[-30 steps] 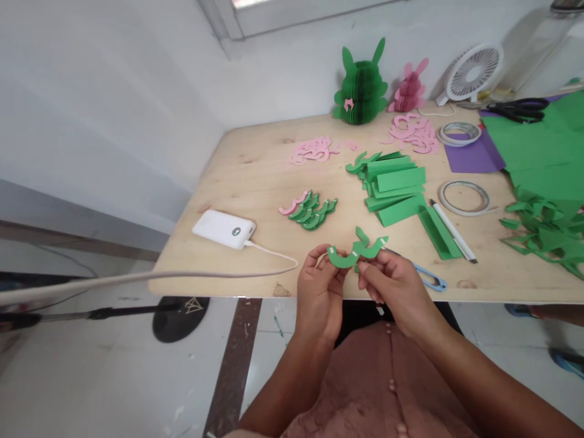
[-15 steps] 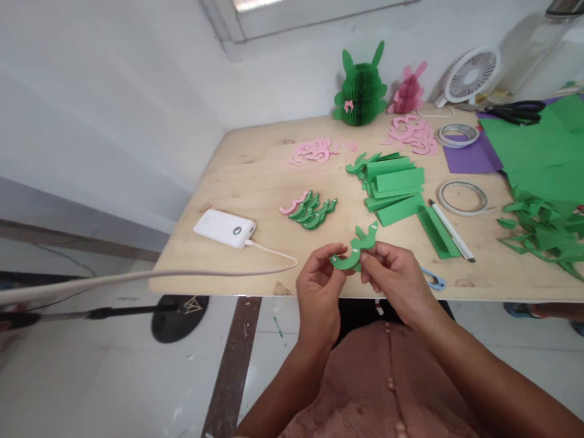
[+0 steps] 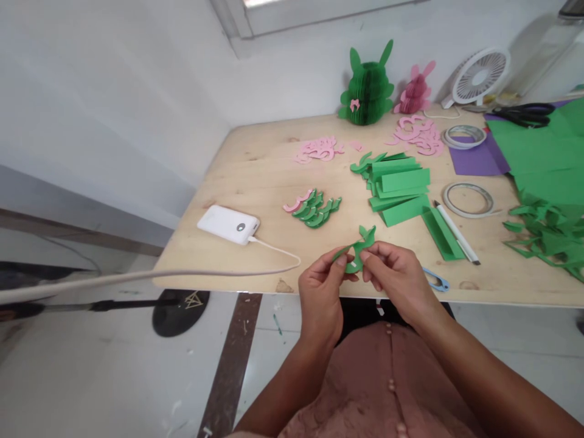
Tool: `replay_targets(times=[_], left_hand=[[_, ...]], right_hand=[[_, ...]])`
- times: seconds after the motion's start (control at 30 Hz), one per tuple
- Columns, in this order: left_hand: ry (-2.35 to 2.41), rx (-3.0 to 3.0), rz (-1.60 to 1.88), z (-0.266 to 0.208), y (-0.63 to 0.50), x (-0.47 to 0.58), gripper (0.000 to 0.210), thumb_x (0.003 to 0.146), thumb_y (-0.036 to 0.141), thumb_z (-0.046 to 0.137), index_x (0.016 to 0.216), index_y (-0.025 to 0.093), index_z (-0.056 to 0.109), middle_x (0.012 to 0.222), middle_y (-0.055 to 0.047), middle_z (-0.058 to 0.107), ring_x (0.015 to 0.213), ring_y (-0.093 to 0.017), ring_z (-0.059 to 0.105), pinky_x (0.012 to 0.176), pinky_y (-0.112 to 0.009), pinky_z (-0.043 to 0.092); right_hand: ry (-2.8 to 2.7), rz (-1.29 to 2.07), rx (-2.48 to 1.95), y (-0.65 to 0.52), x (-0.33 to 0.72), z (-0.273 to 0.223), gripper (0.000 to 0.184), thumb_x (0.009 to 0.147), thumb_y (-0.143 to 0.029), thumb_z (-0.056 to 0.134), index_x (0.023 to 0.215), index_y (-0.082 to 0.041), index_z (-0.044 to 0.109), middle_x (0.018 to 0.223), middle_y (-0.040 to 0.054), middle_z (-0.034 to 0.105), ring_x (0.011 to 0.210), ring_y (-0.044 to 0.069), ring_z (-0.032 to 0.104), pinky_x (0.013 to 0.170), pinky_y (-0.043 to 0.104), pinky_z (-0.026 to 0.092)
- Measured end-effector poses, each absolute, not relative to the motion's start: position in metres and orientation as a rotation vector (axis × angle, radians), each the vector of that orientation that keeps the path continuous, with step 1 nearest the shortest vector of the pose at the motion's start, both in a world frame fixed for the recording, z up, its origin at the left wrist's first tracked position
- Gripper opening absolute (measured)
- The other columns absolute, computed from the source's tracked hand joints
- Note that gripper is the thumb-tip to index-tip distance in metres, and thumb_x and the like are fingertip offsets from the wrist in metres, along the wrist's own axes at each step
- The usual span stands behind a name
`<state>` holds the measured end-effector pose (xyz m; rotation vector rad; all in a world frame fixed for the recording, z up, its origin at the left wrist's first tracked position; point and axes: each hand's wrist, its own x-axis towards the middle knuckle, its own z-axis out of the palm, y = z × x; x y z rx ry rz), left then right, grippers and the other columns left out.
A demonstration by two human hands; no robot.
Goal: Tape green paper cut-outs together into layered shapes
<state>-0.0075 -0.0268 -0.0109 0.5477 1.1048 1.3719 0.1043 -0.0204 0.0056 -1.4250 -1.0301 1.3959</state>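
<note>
Between my two hands, just above the table's front edge, is a curved green paper cutout (image 3: 358, 250) with small white patches on it. My left hand (image 3: 322, 286) pinches its left end between thumb and fingers. At the other side, my right hand (image 3: 396, 271) grips it, thumb on top. The cutout looks bent and partly opened apart. Beyond my hands lies a fanned pile of similar green cutouts (image 3: 318, 213), a pink cutout (image 3: 298, 201) at its left. Folded green paper strips (image 3: 404, 188) lie further to the right.
A white power bank (image 3: 228, 224) with a cable lies left. A white marker (image 3: 458, 234), blue-handled tool (image 3: 437, 280), tape rolls (image 3: 469, 201), scissors (image 3: 524, 114) and green scraps (image 3: 545, 234) are right. Behind stand green (image 3: 368, 91) and pink paper rabbits (image 3: 414, 91) and a fan (image 3: 481, 76).
The green cutout, flatter before, is now folded and turned between my fingers. My left thumb has moved onto its left end. The view has shifted slightly.
</note>
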Motion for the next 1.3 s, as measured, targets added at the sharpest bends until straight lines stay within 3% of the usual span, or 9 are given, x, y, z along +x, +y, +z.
replay_targets(times=[0.4, 0.63, 0.97, 1.3], left_hand=[[1.119, 0.476, 1.424, -0.01, -0.027, -0.006, 0.022, 0.063, 0.025, 0.08, 0.082, 0.017, 0.075, 0.072, -0.004, 0.072, 0.067, -0.012, 0.063, 0.059, -0.021, 0.049], [1.119, 0.482, 1.494, -0.012, -0.024, -0.003, 0.021, 0.065, 0.026, 0.08, 0.083, 0.018, 0.075, 0.075, -0.003, 0.072, 0.063, -0.01, 0.063, 0.057, -0.02, 0.052], [1.209, 0.637, 1.566, -0.026, -0.024, -0.003, 0.018, 0.071, 0.026, 0.076, 0.088, 0.02, 0.075, 0.087, -0.003, 0.074, 0.085, -0.017, 0.068, 0.081, -0.029, 0.055], [1.219, 0.65, 1.586, -0.031, -0.023, -0.002, 0.016, 0.071, 0.024, 0.075, 0.087, 0.021, 0.075, 0.088, -0.003, 0.074, 0.085, -0.017, 0.068, 0.082, -0.029, 0.054]], right_hand=[[-1.094, 1.387, -1.455, -0.025, 0.104, 0.003, 0.022, 0.081, -0.036, 0.055, 0.07, -0.016, 0.058, 0.053, -0.0036, 0.053, 0.042, 0.006, 0.039, 0.04, 0.019, 0.028], [-1.179, 1.004, -1.513, -0.034, 0.104, 0.004, 0.013, 0.081, -0.031, 0.057, 0.087, -0.019, 0.058, 0.069, -0.0004, 0.06, 0.056, 0.011, 0.052, 0.051, 0.022, 0.041], [-1.578, 0.686, -1.546, -0.037, 0.1, 0.001, 0.009, 0.084, -0.024, 0.053, 0.083, -0.021, 0.06, 0.069, -0.0002, 0.062, 0.057, 0.011, 0.054, 0.054, 0.023, 0.043], [-1.602, 0.646, -1.582, -0.034, 0.097, -0.003, 0.009, 0.083, -0.023, 0.054, 0.083, -0.02, 0.062, 0.065, -0.0013, 0.06, 0.055, 0.011, 0.053, 0.054, 0.023, 0.043]])
